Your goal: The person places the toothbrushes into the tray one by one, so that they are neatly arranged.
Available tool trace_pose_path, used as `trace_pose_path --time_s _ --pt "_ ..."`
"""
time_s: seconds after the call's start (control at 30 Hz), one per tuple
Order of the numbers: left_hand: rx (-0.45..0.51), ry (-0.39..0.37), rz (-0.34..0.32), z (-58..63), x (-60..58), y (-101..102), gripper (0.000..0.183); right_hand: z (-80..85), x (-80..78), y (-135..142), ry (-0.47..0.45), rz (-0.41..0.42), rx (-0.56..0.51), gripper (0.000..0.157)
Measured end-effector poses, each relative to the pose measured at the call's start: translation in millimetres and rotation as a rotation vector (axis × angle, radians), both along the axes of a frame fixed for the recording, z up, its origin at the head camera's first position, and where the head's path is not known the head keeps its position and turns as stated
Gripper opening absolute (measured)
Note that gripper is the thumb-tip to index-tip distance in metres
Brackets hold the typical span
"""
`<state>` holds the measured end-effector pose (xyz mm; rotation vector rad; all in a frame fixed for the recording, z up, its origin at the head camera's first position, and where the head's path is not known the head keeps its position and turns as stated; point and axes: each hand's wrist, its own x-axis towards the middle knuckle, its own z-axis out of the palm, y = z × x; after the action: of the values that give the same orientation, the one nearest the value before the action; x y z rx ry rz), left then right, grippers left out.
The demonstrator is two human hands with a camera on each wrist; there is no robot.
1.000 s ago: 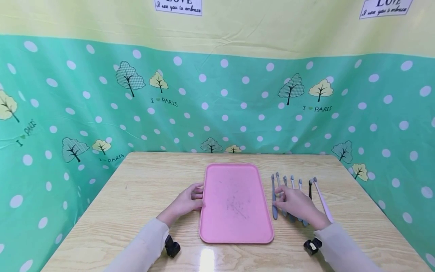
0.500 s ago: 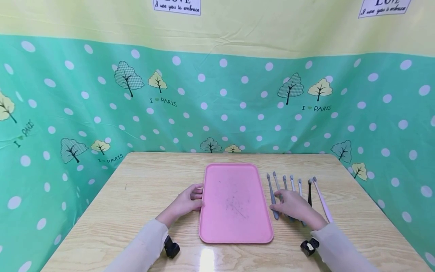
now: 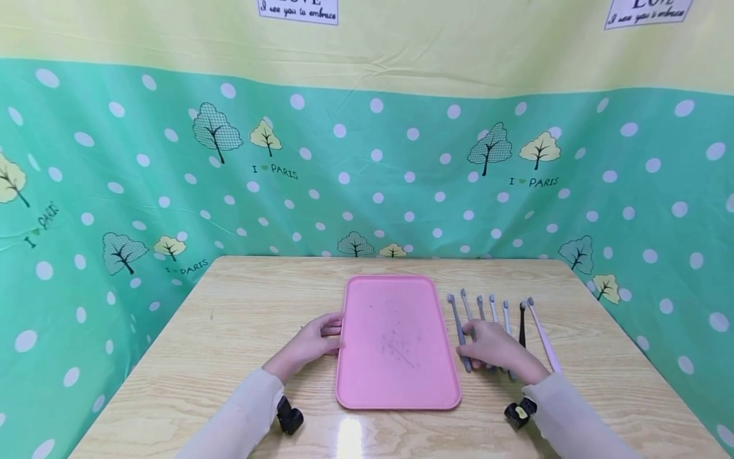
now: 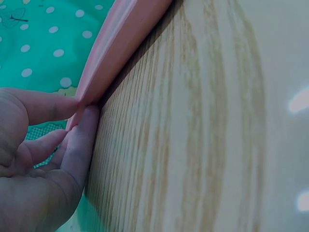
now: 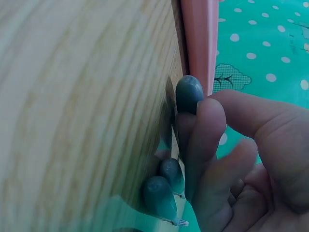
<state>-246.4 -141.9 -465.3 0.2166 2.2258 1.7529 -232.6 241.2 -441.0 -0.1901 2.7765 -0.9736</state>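
Note:
My left hand [image 3: 311, 342] is at the left long side of a pink tray [image 3: 395, 344]. In the left wrist view, thumb and fingers pinch the tray's rim [image 4: 118, 58], one finger low against its outer wall. On the right, my right hand [image 3: 497, 347] grips the leftmost grey toothbrush [image 3: 458, 322], which lies tilted beside the tray. The rounded handle end [image 5: 189, 93] shows at the fingertips in the right wrist view. More toothbrushes lie partly hidden beneath that hand, their heads pointing away from me.
To the right of the row lie a black toothbrush [image 3: 522, 328] and a lilac toothbrush [image 3: 543, 338]. Two other dark handle ends [image 5: 159, 193] sit close under the right hand. A polka-dot cloth [image 3: 378, 172] hangs behind the wooden table [image 3: 246, 299].
The leftmost grey toothbrush has shifted left at its head, toward the tray, and now tilts. My right hand has moved slightly left; the left hand and tray have stayed put.

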Motion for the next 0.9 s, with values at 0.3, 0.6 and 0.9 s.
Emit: trace_pose_path --time_s 0.3,0.6,0.9 --pt "-0.033 -0.007 0.016 2.9 1.5 1.4 0.064 2.2 1.2 2.8 -0.021 -0.007 -0.065 0.048" --pt "-0.01 -0.008 0.031 2.6 1.0 3.0 0.063 6.4 -1.1 -1.8 -0.009 0.029 -0.132 0.055" --pt "0.027 -0.009 0.014 -0.7 0.5 1.6 0.063 11.0 -8.0 -21.4 -0.052 0.117 -0.247 0.048"
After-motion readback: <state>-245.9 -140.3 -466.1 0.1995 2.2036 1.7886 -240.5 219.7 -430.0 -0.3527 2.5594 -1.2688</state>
